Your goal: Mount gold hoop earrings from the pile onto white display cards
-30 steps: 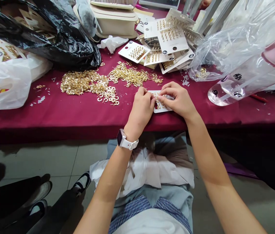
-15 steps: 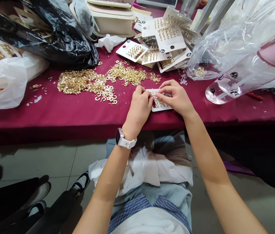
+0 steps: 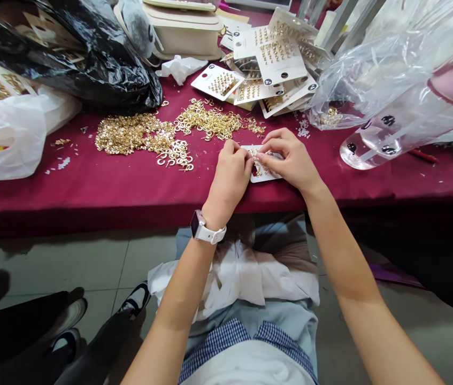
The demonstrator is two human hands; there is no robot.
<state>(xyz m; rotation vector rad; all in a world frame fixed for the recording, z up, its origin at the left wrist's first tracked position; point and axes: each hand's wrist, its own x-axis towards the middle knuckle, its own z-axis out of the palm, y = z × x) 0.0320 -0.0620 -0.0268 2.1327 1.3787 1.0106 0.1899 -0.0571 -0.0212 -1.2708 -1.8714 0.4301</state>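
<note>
A white earring card [image 3: 265, 176] with rows of small gold pieces lies on the dark red tablecloth near its front edge. My left hand [image 3: 231, 168], with a white-strapped watch at the wrist, is closed at the card's left side, its fingertips pinched together. My right hand [image 3: 288, 158] reaches over the card from the right, thumb and fingers pinched close to the left fingertips. Whatever small piece is between the fingers is hidden. Beyond my hands lies a heap of gold hook-shaped pieces [image 3: 206, 120], and to its left a heap of small gold pieces [image 3: 130, 133].
Filled earring cards [image 3: 282, 61] are piled behind my hands. A black plastic bag [image 3: 117, 69] and a white bag [image 3: 9, 139] stand left. On the right are a clear plastic bag [image 3: 346, 80] and a clear bottle with pink top [image 3: 394, 125]. Another person's legs [image 3: 106, 342] show lower left.
Both hands stay at the card with almost the same pinch. The view has shifted very slightly; the piles look unchanged.
</note>
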